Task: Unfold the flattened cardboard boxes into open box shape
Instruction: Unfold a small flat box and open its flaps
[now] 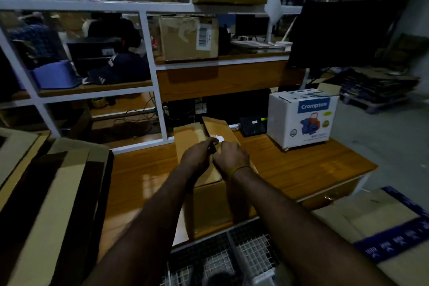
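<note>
Cardboard box on wooden surface: light, stiff, creasing easily, best pinched at flap edges toward twelve o'clock; left hand and right hand grips curled on top flaps.

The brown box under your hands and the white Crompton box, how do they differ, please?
The brown box is plain cardboard with flaps open; the white Crompton box bears printed pictures. Both hands, left hand and right hand, work at the brown one; the white one stands untouched, farther right. Both sit on the wooden table.
</note>
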Demonstrator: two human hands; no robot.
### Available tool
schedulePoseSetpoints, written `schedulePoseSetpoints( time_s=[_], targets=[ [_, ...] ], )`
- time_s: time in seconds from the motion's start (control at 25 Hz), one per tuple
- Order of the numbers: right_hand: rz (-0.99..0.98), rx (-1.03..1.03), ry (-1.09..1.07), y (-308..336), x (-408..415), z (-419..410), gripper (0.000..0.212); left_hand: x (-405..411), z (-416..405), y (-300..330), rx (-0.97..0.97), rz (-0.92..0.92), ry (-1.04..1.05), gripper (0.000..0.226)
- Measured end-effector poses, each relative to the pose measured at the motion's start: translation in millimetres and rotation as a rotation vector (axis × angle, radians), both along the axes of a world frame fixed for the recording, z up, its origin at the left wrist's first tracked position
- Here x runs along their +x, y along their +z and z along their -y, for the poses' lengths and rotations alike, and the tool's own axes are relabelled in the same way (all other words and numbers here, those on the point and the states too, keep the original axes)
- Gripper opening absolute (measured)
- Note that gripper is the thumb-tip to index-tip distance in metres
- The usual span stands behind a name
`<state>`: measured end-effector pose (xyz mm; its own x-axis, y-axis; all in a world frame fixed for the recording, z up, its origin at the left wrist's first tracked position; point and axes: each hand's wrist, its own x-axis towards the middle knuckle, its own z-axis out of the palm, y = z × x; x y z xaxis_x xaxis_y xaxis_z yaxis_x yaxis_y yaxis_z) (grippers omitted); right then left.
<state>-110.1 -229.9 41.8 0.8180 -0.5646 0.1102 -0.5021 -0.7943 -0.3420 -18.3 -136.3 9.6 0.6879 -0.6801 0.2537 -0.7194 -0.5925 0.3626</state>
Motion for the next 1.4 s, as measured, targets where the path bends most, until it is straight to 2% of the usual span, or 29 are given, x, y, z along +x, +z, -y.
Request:
schedulePoseSetpoints(
  time_s=[0.12,0.24,0.4,0.48,0.6,0.76,0.96,1.08,1.2,1.4],
  targets=[
    [0.089,-0.126,-0.035,18.4,-8.8,-9.7,0.023,-7.3,-0.3,-2.3,-0.128,-0.009,-0.059,0.043],
    [0.086,-0.303,-0.021,22.4,-27.5,-11.5,0.048,-15.1,10.2,-3.5,-0.178,-0.021,-0.167,0.067],
    [-0.045,-0.596,-0.085,3.6,-52.6,2.7,0.086,-28.0,20.3,1.0,-0.145,-0.027,-0.301,0.092],
    [-0.072,-0.688,-0.125,-7.3,-57.5,8.8,0.089,-32.6,26.2,0.0,-0.094,0.024,-0.354,0.102],
    [-0.114,-0.749,-0.178,-18.4,-61.3,10.6,0.084,-36.7,37.9,-4.2,-0.011,0.062,-0.399,0.100],
    [-0.171,-0.643,-0.222,-28.1,-64.3,19.7,0.073,-40.0,42.0,-6.0,0.140,0.108,-0.401,0.089],
    [-0.217,-0.464,-0.215,-29.0,-68.4,32.5,0.058,-38.8,47.6,-7.2,0.271,0.088,-0.324,0.062],
    [-0.219,-0.412,-0.201,-29.3,-67.4,36.0,0.043,-36.7,50.3,-13.1,0.228,0.121,-0.270,0.046],
    [-0.207,-0.325,-0.088,-27.9,-66.8,44.5,0.028,-35.2,47.6,-15.9,0.140,0.171,-0.147,0.031],
    [-0.170,-0.242,0.022,-21.0,-59.7,55.3,0.023,-43.6,36.1,-16.5,0.069,0.238,0.000,0.027]
  ],
)
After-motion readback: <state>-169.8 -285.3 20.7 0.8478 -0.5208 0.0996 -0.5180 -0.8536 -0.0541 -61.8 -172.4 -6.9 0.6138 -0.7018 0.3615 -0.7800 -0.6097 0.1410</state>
